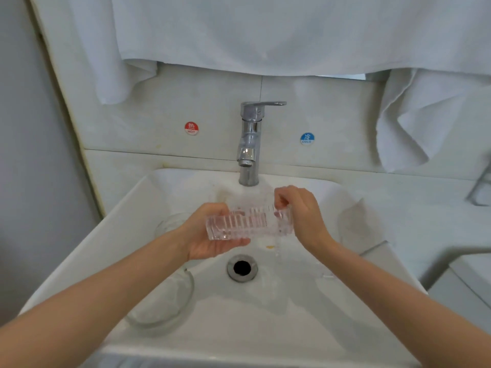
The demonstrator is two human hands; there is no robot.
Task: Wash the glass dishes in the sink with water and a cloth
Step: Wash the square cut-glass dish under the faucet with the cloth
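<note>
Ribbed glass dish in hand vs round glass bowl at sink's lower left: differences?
Shape: the ribbed dish is rectangular and fluted; the round bowl is smooth and curved.
Pose: the ribbed dish is held over the sink by the left hand and right hand; the round bowl lies in it.
Both are clear glass.

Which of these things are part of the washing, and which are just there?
Job: ribbed glass dish, left hand, right hand, faucet, sink, round glass bowl.
Lying about: draped white sheet, hot sticker, cold sticker.
</note>
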